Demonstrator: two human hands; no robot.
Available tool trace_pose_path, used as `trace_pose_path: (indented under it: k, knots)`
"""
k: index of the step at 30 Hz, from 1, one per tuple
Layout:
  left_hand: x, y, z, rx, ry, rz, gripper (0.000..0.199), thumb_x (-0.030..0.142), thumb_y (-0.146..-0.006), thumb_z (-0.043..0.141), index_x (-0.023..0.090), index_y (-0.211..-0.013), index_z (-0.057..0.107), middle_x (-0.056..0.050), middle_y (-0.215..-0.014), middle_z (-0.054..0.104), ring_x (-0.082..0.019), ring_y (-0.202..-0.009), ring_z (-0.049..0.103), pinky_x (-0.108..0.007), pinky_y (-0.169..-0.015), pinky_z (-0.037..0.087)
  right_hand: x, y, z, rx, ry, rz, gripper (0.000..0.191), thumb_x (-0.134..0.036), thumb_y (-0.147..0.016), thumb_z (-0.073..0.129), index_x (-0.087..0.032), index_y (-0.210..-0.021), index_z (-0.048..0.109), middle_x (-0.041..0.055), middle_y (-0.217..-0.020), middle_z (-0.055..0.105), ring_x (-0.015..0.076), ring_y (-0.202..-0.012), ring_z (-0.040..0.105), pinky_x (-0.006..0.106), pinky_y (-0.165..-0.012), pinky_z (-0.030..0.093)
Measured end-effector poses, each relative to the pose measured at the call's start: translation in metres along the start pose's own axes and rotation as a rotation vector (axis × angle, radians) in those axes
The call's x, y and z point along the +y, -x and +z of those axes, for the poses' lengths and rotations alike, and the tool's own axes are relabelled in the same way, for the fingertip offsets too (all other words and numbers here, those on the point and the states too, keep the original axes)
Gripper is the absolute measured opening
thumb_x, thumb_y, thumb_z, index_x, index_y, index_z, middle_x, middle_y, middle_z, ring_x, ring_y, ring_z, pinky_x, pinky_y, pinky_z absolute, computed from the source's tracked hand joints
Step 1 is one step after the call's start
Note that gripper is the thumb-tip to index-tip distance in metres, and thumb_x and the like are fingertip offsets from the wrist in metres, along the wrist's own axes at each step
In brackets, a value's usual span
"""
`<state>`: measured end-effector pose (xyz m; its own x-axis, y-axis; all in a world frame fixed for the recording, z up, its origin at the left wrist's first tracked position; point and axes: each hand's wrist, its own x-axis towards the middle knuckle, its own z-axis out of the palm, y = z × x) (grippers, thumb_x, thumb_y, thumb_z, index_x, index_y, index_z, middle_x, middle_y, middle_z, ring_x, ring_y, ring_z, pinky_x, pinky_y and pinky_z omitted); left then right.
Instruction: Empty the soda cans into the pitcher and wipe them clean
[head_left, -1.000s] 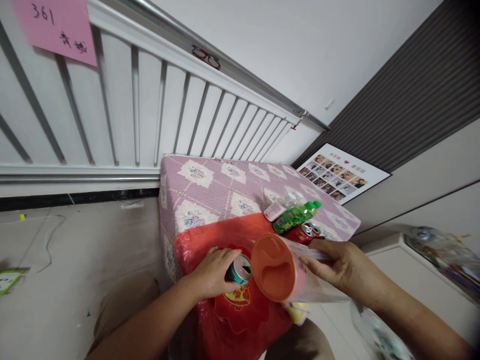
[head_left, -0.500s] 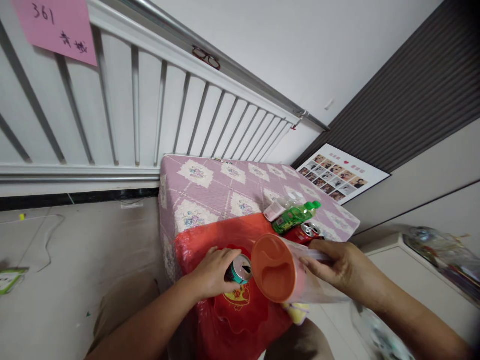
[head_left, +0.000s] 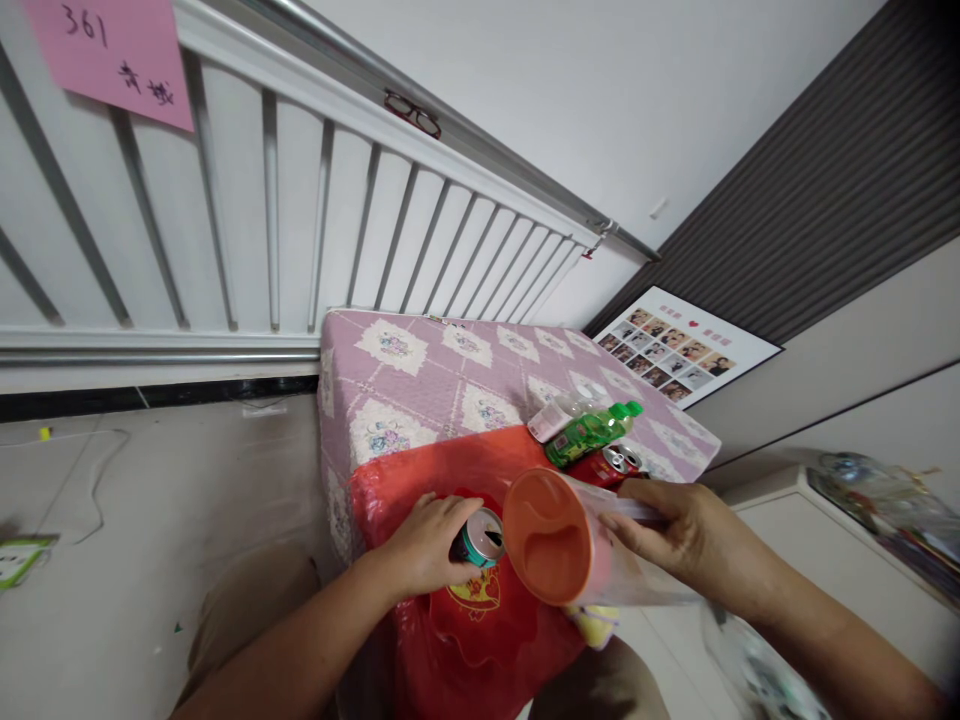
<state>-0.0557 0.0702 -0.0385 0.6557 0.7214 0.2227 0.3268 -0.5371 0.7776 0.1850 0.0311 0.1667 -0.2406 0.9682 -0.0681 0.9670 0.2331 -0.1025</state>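
My left hand [head_left: 431,545] is wrapped round a green drink can [head_left: 484,538] with a silver, opened top. The can stands over a red scalloped tray [head_left: 480,640] with a yellow print. In my right hand [head_left: 667,530] is the handle of a clear pitcher [head_left: 637,575] with an orange lid [head_left: 547,540]. The pitcher is tilted onto its side, its lid facing the can, very near its rim. Whether the two touch, I cannot tell. No liquid shows between them.
Behind my right hand, green-capped bottles [head_left: 589,432] and red cans [head_left: 604,465] sit on a red cover [head_left: 420,462]. It lies over a flower-patterned purple cloth [head_left: 450,385]. Past that is a white radiator [head_left: 300,220]; a yellow item [head_left: 596,627] is below the pitcher.
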Motion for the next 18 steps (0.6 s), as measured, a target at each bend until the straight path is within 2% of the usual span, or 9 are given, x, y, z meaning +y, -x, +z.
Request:
trace_pose_path:
  k: [18]
  knots:
    - [0.0014, 0.0, -0.0023, -0.014, 0.003, -0.011, 0.071, 0.034, -0.072, 0.075, 0.024, -0.134, 0.042, -0.01, -0.137, 0.057, -0.03, -0.121, 0.054, -0.049, -0.104, 0.038, 0.0002, -0.0011, 0.0015, 0.036, -0.022, -0.007, 0.042, -0.056, -0.087, 0.05, -0.02, -0.067, 0.061, 0.002, -0.056, 0.059, 0.0147, -0.051, 0.051, 0.025, -0.045, 0.038]
